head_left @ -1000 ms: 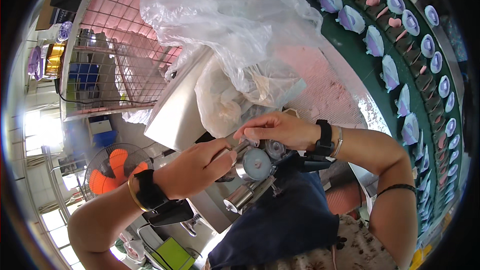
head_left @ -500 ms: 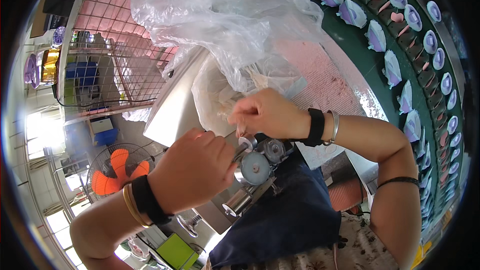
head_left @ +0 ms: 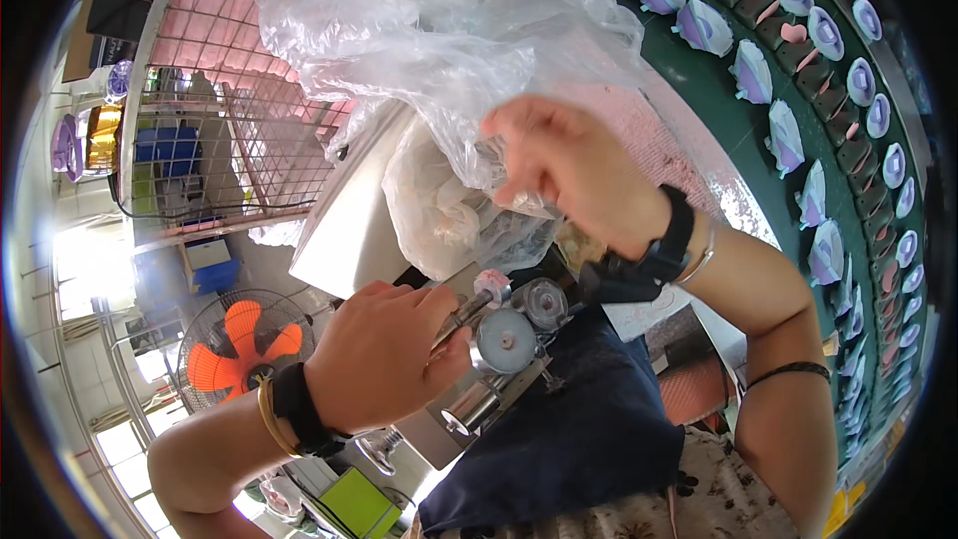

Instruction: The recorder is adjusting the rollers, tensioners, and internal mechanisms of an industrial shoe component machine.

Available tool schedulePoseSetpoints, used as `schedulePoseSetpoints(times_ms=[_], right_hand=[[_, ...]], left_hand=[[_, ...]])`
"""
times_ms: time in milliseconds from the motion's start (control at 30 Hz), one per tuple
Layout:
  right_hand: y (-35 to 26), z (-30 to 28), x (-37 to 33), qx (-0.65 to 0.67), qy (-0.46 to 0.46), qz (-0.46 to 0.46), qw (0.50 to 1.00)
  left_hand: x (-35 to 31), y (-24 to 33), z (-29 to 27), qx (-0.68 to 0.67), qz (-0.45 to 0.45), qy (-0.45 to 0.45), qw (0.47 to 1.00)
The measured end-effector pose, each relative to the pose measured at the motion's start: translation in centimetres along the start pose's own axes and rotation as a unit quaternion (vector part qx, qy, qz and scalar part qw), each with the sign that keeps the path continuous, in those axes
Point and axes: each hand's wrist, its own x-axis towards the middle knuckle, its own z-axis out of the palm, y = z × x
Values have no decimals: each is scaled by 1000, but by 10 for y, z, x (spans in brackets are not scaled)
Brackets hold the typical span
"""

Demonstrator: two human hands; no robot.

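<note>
Bright windows [head_left: 95, 260] light the left side of the workroom. Nearest the body, the left hand [head_left: 384, 354] is closed around a metal rod [head_left: 466, 314], just as it was half a second ago. The rod's far end carries a pinkish tip [head_left: 491, 283], beside a round grey disc [head_left: 507, 340] and a clearer disc [head_left: 544, 302]; a steel cylinder [head_left: 472, 407] lies closer to the navy apron [head_left: 559, 439].

What has changed is the right hand [head_left: 589, 175]: it was right at that tip, and has now lifted away over the cloudy plastic bag [head_left: 439, 210]. Its thumb stands apart from loosely curled fingers, with nothing visible between them, though blur hides detail. So the tip is exposed, and only the left hand tends the rod.

Farther out, clear plastic sheeting [head_left: 399, 30] spreads above the bag, a wire rack [head_left: 235, 140] and an orange-bladed fan [head_left: 239, 339] stand left, and lavender-and-white pieces [head_left: 784, 137] line a dark green conveyor [head_left: 733, 145] at right.
</note>
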Motion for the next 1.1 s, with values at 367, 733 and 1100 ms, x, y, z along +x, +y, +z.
schedulePoseSetpoints(times_ms=[367,733,1100], right_hand=[[17,-17,-29,-101,-170,198,960],[60,-6,-2,-55,-294,194,934],[41,9,23,5,-253,251,934]], left_hand=[[1,1,-4,-103,-69,-45,991],[0,-7,7,-142,-68,-28,987],[2,-3,6,281,188,67,939]])
